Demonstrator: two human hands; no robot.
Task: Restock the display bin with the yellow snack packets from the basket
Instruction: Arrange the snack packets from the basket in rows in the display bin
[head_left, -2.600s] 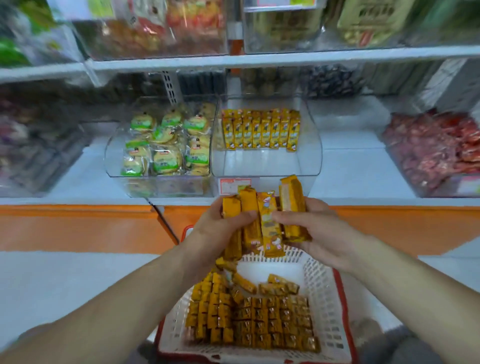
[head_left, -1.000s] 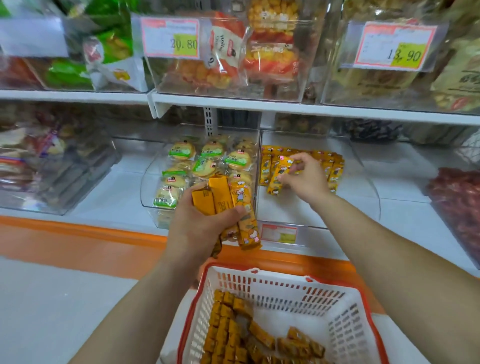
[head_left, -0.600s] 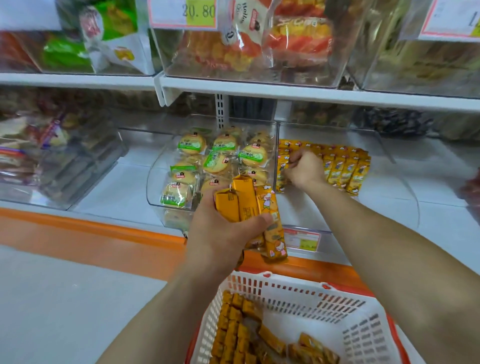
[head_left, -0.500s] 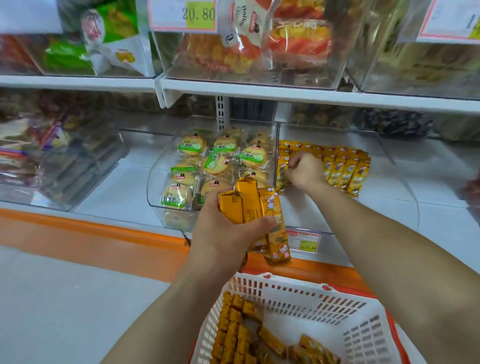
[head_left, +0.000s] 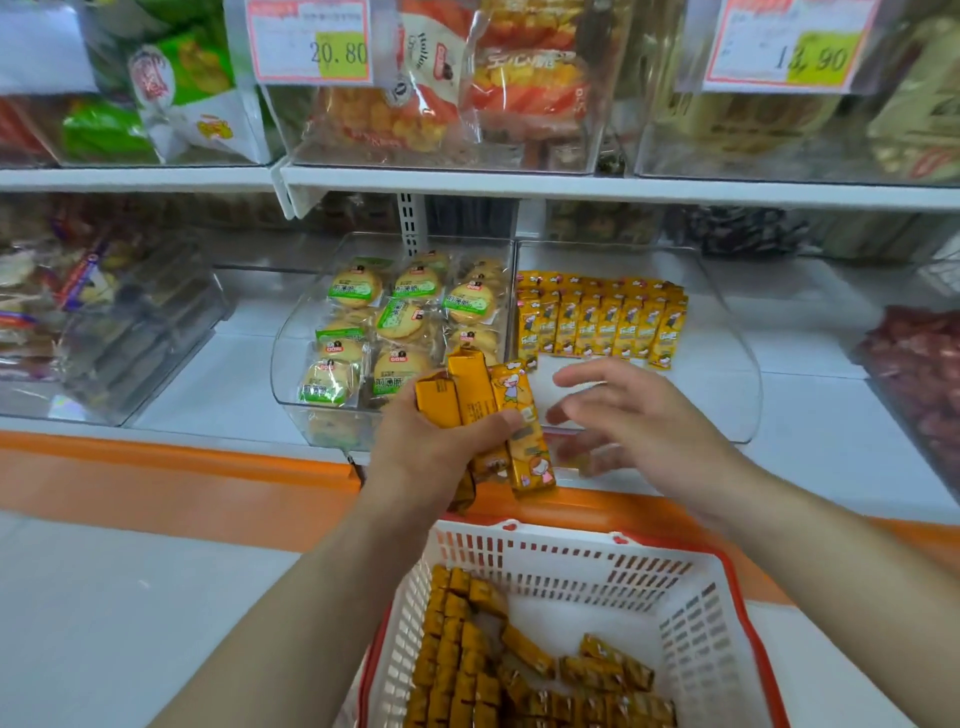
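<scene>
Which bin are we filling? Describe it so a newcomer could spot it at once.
On the lower white shelf, above the orange trim, find the round green-labelled cakes. The display bin is the clear one immediately to their right. It alone holds a neat row of yellow snack packets at the back.

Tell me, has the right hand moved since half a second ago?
Yes. The right hand has pulled back from the row of yellow packets at the rear of the display bin toward its front edge.
</scene>
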